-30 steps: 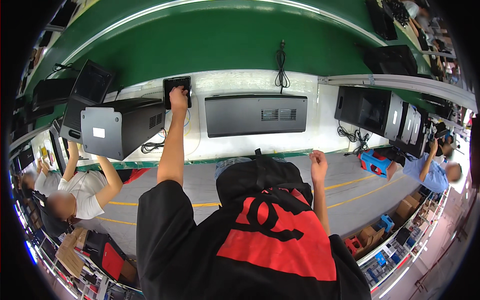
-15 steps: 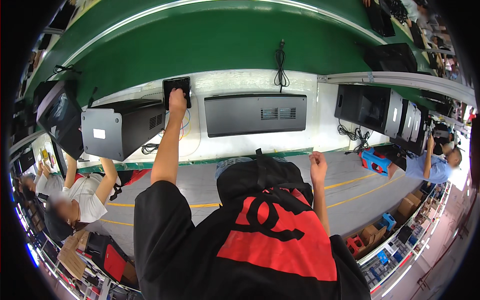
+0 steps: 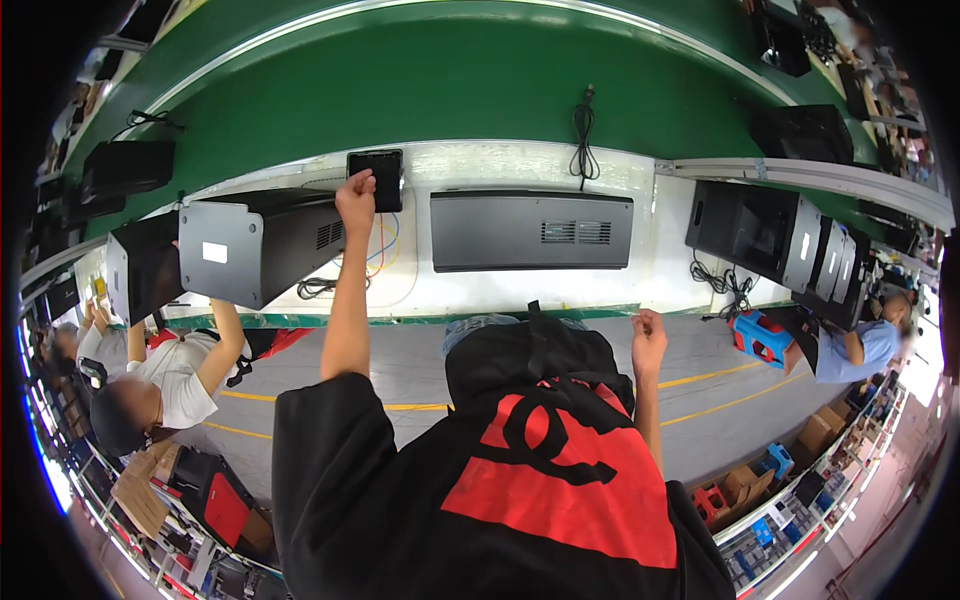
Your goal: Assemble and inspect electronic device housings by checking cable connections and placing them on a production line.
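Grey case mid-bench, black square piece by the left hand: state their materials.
Grey case: likely painted sheet metal, matte, from its flat, even face and slotted vents; plastic is possible. Black square piece: perhaps plastic; faint glints suggest some gloss, but detail is too small.

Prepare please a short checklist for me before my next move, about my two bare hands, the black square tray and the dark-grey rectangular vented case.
1. Left hand away from the black square tray: not ok, it overlaps the tray's near left corner in this view.
2. Left hand empty: cannot tell, fingertips are bunched.
3. Right hand off the dark-grey rectangular vented case: ok, it is apart.
4. Case resting on the white worktop: ok.
5. Black looped cable connected to the case: cannot tell.
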`<state>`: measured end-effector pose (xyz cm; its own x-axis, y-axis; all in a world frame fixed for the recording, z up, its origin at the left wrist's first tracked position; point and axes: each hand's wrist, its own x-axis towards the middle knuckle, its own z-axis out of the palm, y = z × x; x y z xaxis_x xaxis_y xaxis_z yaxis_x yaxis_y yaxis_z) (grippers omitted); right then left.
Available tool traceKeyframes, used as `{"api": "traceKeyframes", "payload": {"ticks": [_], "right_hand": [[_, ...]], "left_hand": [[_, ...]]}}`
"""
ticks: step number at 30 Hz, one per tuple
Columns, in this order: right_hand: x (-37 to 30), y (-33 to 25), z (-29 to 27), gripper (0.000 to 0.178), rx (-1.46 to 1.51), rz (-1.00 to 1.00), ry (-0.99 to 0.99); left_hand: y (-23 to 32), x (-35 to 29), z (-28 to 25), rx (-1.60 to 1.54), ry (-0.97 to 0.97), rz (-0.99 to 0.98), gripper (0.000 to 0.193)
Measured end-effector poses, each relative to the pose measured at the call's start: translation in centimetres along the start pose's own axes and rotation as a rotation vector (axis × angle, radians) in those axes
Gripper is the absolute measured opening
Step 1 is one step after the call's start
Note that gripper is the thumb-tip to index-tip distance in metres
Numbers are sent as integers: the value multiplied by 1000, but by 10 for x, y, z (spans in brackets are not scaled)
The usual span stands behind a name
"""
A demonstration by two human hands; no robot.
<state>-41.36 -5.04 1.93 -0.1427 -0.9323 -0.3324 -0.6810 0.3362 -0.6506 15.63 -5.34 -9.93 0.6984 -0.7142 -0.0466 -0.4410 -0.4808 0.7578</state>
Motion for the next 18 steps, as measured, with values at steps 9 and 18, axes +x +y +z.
{"api": "traceKeyframes", "payload": {"ticks": [9, 18], "right_hand": [[-43, -278, -11, 17, 408, -685, -273], [-39, -322, -7, 31, 591, -1145, -273]], "left_hand": [[260, -127, -78, -1559, -359, -311, 21], [328, -174, -80, -1616, -603, -167, 21]]}}
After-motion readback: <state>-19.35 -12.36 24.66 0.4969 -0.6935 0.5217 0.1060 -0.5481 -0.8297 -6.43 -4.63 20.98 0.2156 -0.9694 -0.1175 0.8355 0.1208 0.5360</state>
